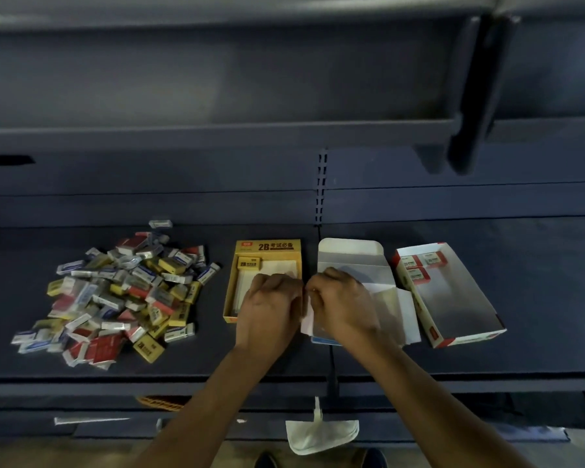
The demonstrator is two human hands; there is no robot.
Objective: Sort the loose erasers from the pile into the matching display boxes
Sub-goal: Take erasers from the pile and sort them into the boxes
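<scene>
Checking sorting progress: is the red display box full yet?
Nearly empty: the red display box holds just three erasers at its far end; the rest is bare.

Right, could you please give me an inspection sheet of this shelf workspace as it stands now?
Surface: dark shelf, carrying everything.
Job's things: eraser pile at left, yellow, red and blue-white wrappers mixed; yellow display box holds one yellow eraser; white box with blue trim, lid flap open; red-and-white display box holds three red erasers in its far left corner.
Clutter: stray eraser behind the pile; white cloth hanging below the shelf.
Hands: left hand and right hand meet, fingers curled, at the white box's left flap; right seems to pinch it, left's grip hidden.
Cables: nothing seen.
Surroundings: upper shelf above.
</scene>
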